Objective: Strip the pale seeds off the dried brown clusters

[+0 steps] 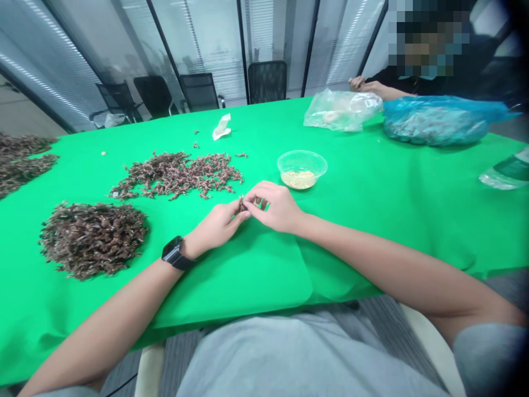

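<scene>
Over the green cloth, my left hand (221, 221), with a black watch (178, 253) on its wrist, pinches a small dried brown piece (242, 206). The fingertips of my right hand (278, 208) close on the same piece from the right; fingers hide most of it. Just beyond my right hand stands a clear plastic bowl (302, 160) holding small yellowish bits (298, 179). Similar brown pieces lie in a loose spread (177, 173) beyond my left hand. A thicker heap (94, 237) sits left of my watch.
More brown pieces (25, 162) lie at the far left. A crumpled white tissue (222, 127), a clear plastic bag (341, 110) and a filled blue bag (440, 121) rest toward the back. A plastic bottle (508, 170) lies at right. Another person's hands (366, 86) are behind the bags.
</scene>
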Available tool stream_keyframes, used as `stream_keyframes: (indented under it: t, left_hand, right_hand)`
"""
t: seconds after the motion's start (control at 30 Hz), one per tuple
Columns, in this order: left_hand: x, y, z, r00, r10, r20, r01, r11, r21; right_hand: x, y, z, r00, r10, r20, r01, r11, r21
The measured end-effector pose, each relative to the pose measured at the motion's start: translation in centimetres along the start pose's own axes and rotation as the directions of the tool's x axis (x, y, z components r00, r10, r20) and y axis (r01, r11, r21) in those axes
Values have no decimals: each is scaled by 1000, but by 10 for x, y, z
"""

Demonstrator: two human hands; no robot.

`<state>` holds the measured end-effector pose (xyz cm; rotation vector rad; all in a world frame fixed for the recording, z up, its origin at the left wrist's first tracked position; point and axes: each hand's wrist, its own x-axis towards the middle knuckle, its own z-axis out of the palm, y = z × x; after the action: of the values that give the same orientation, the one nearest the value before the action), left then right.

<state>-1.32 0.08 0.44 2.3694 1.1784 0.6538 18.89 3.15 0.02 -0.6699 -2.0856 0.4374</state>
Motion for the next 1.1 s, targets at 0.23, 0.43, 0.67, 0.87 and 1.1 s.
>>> stream_keyframes:
  t: [0.23,0.43,0.67,0.87,1.1]
  left_hand:
    - [-1,0,-1,1000,-5,-3,5,995,99]
    - [1,-3,-4,998,68,2,-61,871,488]
    - [1,-8,-4,994,102,42,-110,860,499]
    - [-1,-2,-3,999,20,36,-28,969,244]
    - [-1,1,-4,999,10,30,-13,996,88]
  right_hand:
    - [0,-2,-1,1000,5,-4,-5,1000,24]
    - [2,-11,4,935,349,59,-350,890,292]
    - [8,-6,1,702,598,387,-698,468,542]
    - [9,-1,-7,795,485,365,-605,585,540]
    - [9,2,-7,925,311,217,-375,836,401]
